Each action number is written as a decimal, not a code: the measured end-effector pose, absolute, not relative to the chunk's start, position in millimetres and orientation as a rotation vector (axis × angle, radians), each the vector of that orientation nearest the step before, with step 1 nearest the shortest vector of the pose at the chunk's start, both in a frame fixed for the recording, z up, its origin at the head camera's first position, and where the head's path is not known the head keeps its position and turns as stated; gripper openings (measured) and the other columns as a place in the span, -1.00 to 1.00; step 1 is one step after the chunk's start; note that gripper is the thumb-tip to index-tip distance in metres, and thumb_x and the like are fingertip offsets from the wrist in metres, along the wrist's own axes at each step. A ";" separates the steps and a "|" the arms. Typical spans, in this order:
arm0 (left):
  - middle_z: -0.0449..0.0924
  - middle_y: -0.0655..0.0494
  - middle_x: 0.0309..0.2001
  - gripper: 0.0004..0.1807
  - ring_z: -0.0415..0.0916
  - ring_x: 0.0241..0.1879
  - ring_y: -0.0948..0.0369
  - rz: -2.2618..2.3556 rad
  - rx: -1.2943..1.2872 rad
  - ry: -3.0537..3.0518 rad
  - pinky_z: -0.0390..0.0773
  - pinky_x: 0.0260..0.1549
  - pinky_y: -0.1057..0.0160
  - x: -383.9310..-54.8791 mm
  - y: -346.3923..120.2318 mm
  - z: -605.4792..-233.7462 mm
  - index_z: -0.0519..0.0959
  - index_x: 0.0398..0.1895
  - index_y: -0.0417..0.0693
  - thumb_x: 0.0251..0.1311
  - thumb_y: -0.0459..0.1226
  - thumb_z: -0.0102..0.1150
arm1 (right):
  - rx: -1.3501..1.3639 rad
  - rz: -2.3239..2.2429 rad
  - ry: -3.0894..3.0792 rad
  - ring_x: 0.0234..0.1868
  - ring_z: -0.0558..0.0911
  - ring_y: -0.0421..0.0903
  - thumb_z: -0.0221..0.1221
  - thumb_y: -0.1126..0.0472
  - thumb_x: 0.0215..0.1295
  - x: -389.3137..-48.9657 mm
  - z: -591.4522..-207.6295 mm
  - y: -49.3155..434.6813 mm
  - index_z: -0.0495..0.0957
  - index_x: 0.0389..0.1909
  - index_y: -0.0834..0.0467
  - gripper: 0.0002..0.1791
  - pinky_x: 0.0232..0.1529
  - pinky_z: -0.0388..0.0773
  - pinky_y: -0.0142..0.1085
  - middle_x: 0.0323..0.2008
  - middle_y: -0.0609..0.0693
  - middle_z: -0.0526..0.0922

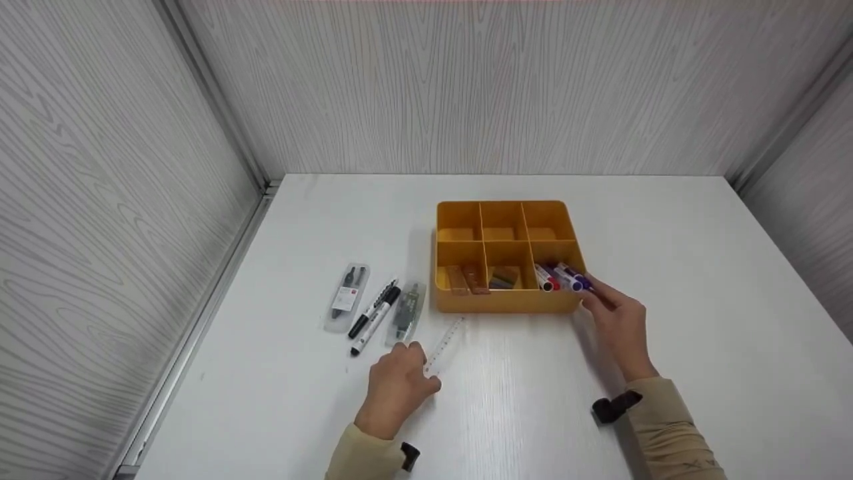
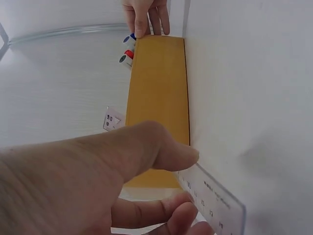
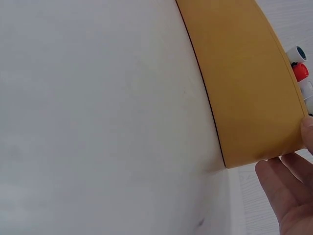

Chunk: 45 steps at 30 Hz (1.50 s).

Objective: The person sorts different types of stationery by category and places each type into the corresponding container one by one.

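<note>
A clear ruler (image 1: 445,345) with printed marks slants up from the white table; my left hand (image 1: 398,387) pinches it between thumb and fingers. In the left wrist view the ruler (image 2: 215,198) passes between the thumb and the fingertips. My right hand (image 1: 618,323) grips the front right corner of a yellow compartment box (image 1: 506,304), thumb at the rim and fingers along the side. Several markers (image 1: 566,277) lean in its front right compartment. The front middle compartment holds small dark pieces (image 1: 504,277), and the front left one holds clear ruler-like pieces (image 1: 468,280).
Left of the box lie two black-and-white markers (image 1: 375,321), a clear case with a compass (image 1: 346,297) and another clear case with a dark tool (image 1: 406,313). Pale wood-grain panels (image 1: 493,87) wall the table (image 1: 680,267) at the back and sides.
</note>
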<state>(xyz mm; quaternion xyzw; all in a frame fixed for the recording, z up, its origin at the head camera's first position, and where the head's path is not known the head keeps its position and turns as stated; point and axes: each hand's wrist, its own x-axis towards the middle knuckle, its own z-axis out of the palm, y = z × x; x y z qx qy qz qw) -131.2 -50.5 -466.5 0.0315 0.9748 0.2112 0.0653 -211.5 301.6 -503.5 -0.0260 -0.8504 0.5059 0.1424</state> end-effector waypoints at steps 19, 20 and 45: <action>0.66 0.11 -0.26 -0.72 0.51 -0.38 0.24 0.885 0.322 2.939 0.53 -0.41 0.21 -131.8 -44.3 -431.8 0.66 -0.17 -0.08 0.08 -0.14 0.37 | -0.137 1.456 -2.488 0.06 0.68 -0.10 0.20 -0.04 0.34 -211.5 -503.1 302.5 0.50 0.29 -0.02 -0.48 -0.11 0.55 -0.63 0.19 0.08 0.63; 0.67 0.11 -0.25 -0.71 0.52 -0.37 0.24 0.895 0.320 2.949 0.54 -0.41 0.22 -132.9 -44.2 -429.5 0.66 -0.17 -0.07 0.09 -0.14 0.37 | -0.142 1.457 -2.491 0.07 0.68 -0.11 0.20 -0.05 0.34 -211.3 -503.1 302.6 0.50 0.30 -0.03 -0.48 -0.10 0.55 -0.63 0.20 0.08 0.62; 0.68 -0.08 -0.31 -0.80 0.51 -0.42 0.16 0.945 0.358 3.133 0.55 -0.44 0.23 -182.6 -45.1 -398.6 0.65 -0.20 -0.24 0.10 -0.36 0.25 | -0.075 1.507 -2.435 -0.07 0.63 -0.44 0.24 0.06 0.33 -209.9 -501.4 299.7 0.51 0.28 -0.05 -0.51 -0.12 0.57 -0.61 0.20 0.10 0.61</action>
